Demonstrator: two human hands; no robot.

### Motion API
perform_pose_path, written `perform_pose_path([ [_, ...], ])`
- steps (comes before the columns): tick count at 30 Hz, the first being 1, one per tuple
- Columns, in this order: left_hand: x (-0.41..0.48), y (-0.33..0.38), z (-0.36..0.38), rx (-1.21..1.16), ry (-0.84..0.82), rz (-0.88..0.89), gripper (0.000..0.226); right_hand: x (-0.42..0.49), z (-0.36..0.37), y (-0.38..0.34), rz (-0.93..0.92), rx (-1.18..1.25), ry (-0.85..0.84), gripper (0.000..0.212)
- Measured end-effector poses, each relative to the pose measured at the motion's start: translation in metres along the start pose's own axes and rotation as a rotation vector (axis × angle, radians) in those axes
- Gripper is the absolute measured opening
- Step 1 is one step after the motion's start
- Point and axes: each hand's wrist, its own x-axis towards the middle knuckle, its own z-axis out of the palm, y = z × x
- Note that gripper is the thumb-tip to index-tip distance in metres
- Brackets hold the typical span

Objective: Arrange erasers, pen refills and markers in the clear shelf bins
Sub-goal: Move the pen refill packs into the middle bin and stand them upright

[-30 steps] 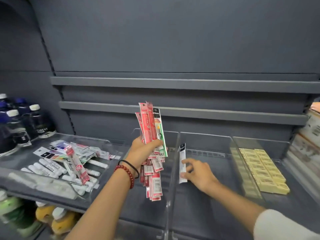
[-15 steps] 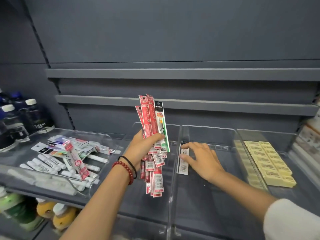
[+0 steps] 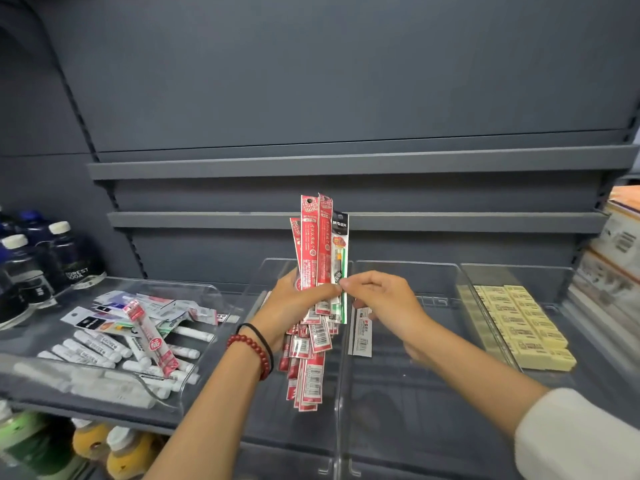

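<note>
Left hand [image 3: 298, 306] clamps an upright fan of red plastic refill packets [image 3: 317, 271]; right hand [image 3: 381, 303] fingers [image 3: 349, 283] pinch its rightmost black-and-green packet [image 3: 338, 268], long axis vertical.

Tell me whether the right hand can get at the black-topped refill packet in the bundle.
Probably yes: the right hand already pinches at the black-topped packet on the bundle's outer right side, nothing between them.

Dark capped bottles [image 3: 41, 268] at nine o'clock, yellow and green bottles [image 3: 104, 448] at seven o'clock below, stacked cartons [image 3: 613, 258] at three o'clock, grey back panel [image 3: 346, 71] at twelve.
</note>
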Motion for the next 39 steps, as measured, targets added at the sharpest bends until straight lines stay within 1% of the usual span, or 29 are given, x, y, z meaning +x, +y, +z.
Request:
perform_pose_path([
  [2,0.0,-0.002,0.002,0.003,0.004,-0.008,0.026,0.002,-0.003,0.001,0.027,-0.003,0.011,0.015],
  [6,0.002,-0.005,0.003,-0.129,0.077,-0.059,0.024,0.007,-0.011,0.004,0.075,0.121,0.117,0.011],
  [7,0.002,-0.006,0.002,-0.148,0.09,-0.066,0.025,0.007,-0.013,0.004,0.076,0.121,0.129,0.011],
  [10,0.003,-0.01,-0.001,-0.174,0.133,-0.072,0.027,0.007,-0.017,0.009,0.09,0.066,0.147,0.011],
  [14,0.003,-0.011,0.001,-0.212,0.224,-0.032,0.025,0.012,-0.02,0.031,0.191,-0.067,0.195,0.011],
  [16,0.004,-0.011,-0.001,-0.223,0.264,-0.025,0.024,0.014,-0.02,0.045,0.219,-0.102,0.192,0.009],
  [19,0.006,-0.013,-0.003,-0.242,0.281,-0.03,0.025,0.018,-0.017,0.061,0.234,-0.136,0.178,0.01],
  [22,0.006,-0.015,-0.003,-0.231,0.275,-0.027,0.024,0.025,-0.012,0.07,0.237,-0.125,0.261,0.011],
  [23,0.006,-0.015,-0.003,-0.223,0.275,-0.025,0.023,0.026,-0.009,0.072,0.236,-0.123,0.264,0.012],
  [25,0.006,-0.015,-0.004,-0.219,0.272,-0.02,0.02,0.027,-0.005,0.074,0.218,-0.144,0.183,0.024],
  [26,0.006,-0.014,-0.004,-0.221,0.269,-0.017,0.02,0.027,-0.004,0.075,0.2,-0.186,0.119,0.032],
  [28,0.007,-0.014,-0.004,-0.227,0.265,-0.012,0.019,0.028,-0.005,0.076,0.15,-0.389,0.015,0.042],
  [31,0.006,-0.015,-0.005,-0.222,0.248,-0.017,0.02,0.031,-0.008,0.08,0.059,-0.796,-0.06,0.045],
  [33,0.005,-0.016,-0.005,-0.234,0.238,-0.024,0.021,0.03,-0.011,0.078,0.04,-0.983,-0.087,0.045],
  [35,0.005,-0.016,-0.006,-0.241,0.233,-0.027,0.022,0.03,-0.013,0.077,0.04,-1.042,-0.12,0.045],
  [39,0.006,-0.017,-0.008,-0.218,0.228,-0.026,0.025,0.029,-0.016,0.076,-0.008,-1.054,-0.131,0.046],
])
